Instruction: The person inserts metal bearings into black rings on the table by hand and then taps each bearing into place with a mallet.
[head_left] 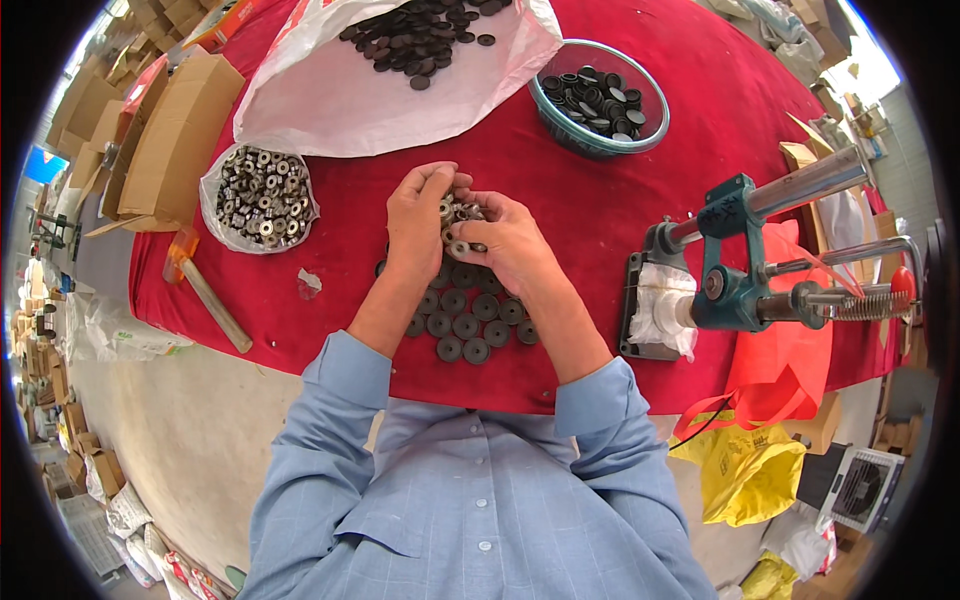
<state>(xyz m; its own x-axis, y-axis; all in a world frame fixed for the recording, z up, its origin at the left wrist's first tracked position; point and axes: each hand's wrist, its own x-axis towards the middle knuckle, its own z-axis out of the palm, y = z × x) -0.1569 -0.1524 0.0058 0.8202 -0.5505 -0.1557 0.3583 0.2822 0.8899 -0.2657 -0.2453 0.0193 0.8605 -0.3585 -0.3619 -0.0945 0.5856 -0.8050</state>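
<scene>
- Left hand (pixel 415 225): middle of the frame, back toward the camera, fingers curled and clamped round one side of the rings (pixel 461 218); its inner fingertips are hidden.
- Right hand (pixel 512 240): just right of it, thumb and fingers closed on the other side of the same rings.
- Rings: a small silver heap, mid-frame, cupped between the two hands, which nearly meet at the top.
- Discs (pixel 465 326): dark, round, with central holes, lying flat close together just below the hands; some are hidden behind the wrists.
- Cloth (pixel 700 120): red, spread under all of this across the middle and top of the frame.
- Bag (pixel 208 195): left of centre, clear, filled with more silver rings.
- Scrap (pixel 309 284): clear plastic, below the bag.
- Hammer (pixel 215 303): left, slanting, orange head at the upper end.
- Sack (pixel 310 110): white, top centre, with dark round pieces lying on it.
- Bowl (pixel 580 146): upper right of centre, see-through, holding black caps (pixel 595 103).
- Press (pixel 722 300): right, green, with steel bars and a spring.
- Box (pixel 180 140): cardboard, upper left.
- Yellow bag (pixel 745 475): lower right.
</scene>
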